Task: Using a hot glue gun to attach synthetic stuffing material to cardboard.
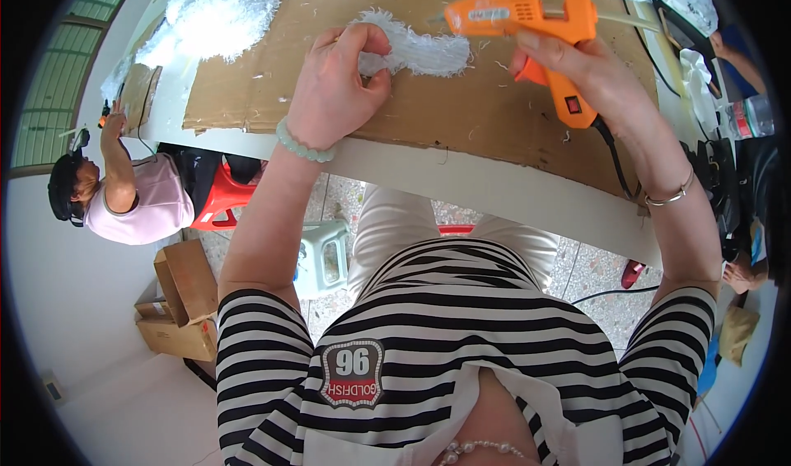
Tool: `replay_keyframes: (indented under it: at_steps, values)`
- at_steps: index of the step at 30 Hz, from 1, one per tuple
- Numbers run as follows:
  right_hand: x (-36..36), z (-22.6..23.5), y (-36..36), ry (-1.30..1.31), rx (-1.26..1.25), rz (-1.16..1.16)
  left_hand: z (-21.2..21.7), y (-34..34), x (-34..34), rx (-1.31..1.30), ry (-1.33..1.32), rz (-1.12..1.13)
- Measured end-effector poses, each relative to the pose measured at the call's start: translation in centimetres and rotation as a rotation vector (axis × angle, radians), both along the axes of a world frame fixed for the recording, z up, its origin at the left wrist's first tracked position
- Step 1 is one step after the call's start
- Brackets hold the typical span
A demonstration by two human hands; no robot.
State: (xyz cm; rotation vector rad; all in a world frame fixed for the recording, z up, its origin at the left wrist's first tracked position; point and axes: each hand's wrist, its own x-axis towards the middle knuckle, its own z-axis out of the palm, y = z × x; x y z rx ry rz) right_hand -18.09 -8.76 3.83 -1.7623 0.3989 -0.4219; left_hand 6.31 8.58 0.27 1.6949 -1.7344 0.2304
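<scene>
At eleven o'clock from the middle of my view, my left hand [342, 87] curls at the left end of a fluffy white strip [437, 56]; thumb and forefinger bend toward each other with a gap between their tips and fluff showing in it; the other fingers are folded out of sight, so I cannot tell whether they pinch the strip; a pale green bracelet [303, 143] rings that wrist. Between one and two o'clock, my right hand [581, 64] is wrapped round the grip of an orange glue gun [527, 9], its nozzle aimed toward nine, near the strip's upper edge; a pale glue stick [630, 21] juts from its back toward three; a black cord [612, 149] drops from the grip toward five; a bangle [671, 194] circles that wrist. Beneath the strip lies brown cardboard [255, 103] on a white table [494, 173]; a heap of white fluff [222, 13] sits at eleven, beyond my left hand; a clear bottle [758, 116] lies between two and three. At nine, a co-worker [140, 206] in a pink top sits at the table; at eight are a pale stool [321, 256] and, farther out, boxes [185, 281].
</scene>
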Motion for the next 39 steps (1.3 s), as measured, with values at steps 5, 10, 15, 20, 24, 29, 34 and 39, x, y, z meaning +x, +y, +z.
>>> replay_keyframes:
  at_steps: [5, 10, 15, 20, 24, 29, 34, 39]
  values:
    - [1.1, -0.8, 0.2, 0.122, -0.004, 0.125, 0.0, 0.1, 0.1, 0.013, -0.020, 0.003]
    - [2.3, -1.2, 0.0, 0.183, -0.063, 0.145, -0.3, 0.6, 0.2, 0.110, -0.025, 0.059]
    - [2.8, -1.3, -0.1, 0.234, -0.117, 0.141, -0.3, 0.5, 0.3, 0.088, -0.067, 0.050]
    - [3.1, -1.3, 0.0, 0.260, -0.155, 0.143, -0.3, 0.4, 0.3, 0.103, -0.080, 0.072]
    - [3.3, -1.4, -0.1, 0.283, -0.179, 0.139, -0.4, 0.1, 0.2, 0.020, -0.068, 0.048]
    - [3.2, -1.4, -0.2, 0.318, -0.187, 0.127, -0.6, 0.2, 0.4, 0.027, -0.095, 0.056]
    - [2.7, -1.0, 0.0, 0.300, -0.167, 0.139, -0.8, 0.1, 0.5, 0.010, -0.120, 0.058]
    - [2.5, -0.7, 0.1, 0.325, -0.163, 0.141, -0.8, 0.1, 0.5, 0.003, -0.121, 0.057]
